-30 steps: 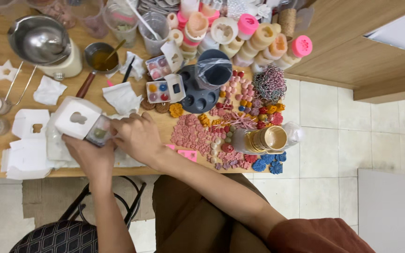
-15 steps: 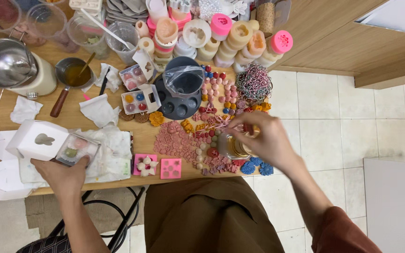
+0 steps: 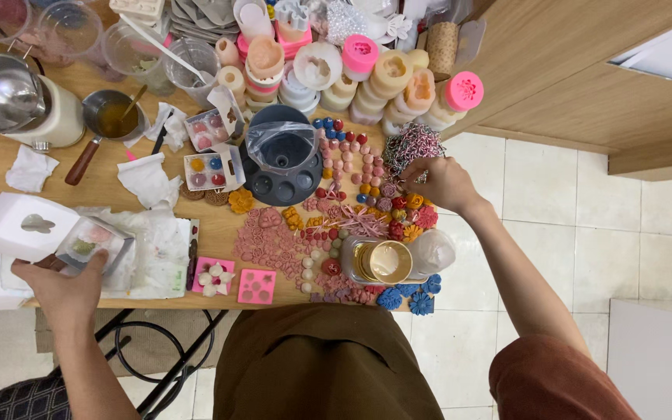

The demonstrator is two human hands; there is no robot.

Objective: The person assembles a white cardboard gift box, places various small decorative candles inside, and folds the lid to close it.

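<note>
Reaching toward two o'clock, the right hand [image 3: 439, 180] pinches into the striped shreds [image 3: 414, 145], fingers narrow; whether it holds anything I cannot tell. At eight o'clock the left hand [image 3: 64, 284] grips a small clear box [image 3: 95, 243] beside the white box [image 3: 21, 225] on the counter [image 3: 103, 190]. Filling seems barely begun; the box's contents are blurred.

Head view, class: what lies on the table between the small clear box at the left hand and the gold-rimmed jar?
Two pink moulds and scattered pink wax pieces.
</note>
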